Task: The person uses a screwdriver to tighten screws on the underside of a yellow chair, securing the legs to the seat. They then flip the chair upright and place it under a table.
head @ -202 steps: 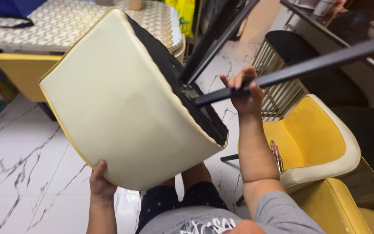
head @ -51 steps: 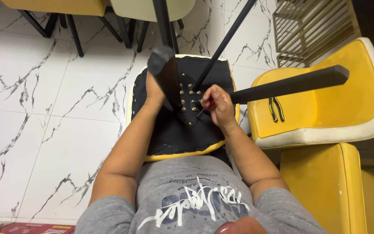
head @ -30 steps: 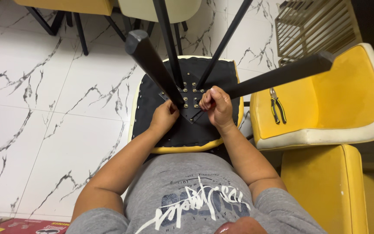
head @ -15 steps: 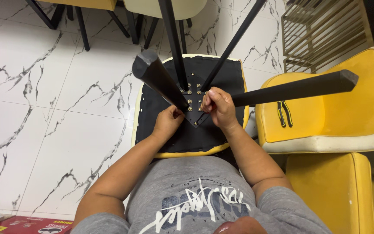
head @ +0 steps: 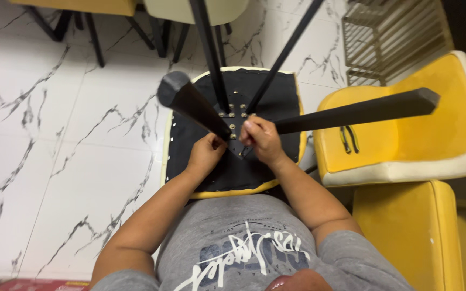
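Head view: upturned chair (head: 233, 167), legs up.

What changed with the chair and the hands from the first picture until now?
The chair was tipped up then, its cream side facing the camera, one hand under it and the other on a leg. Now it lies upside down in the lap, black underside and legs up. Both hands moved to the bolted plate: the left hand beside a leg's base, the right hand closed on something small. The yellow seats remain alongside.

- white marble floor (head: 66, 161) with dark veins
- yellow seat shells (head: 427, 140) stacked on the right
- metal wire rack (head: 389, 37) behind them
- more chairs (head: 136, 8) up top
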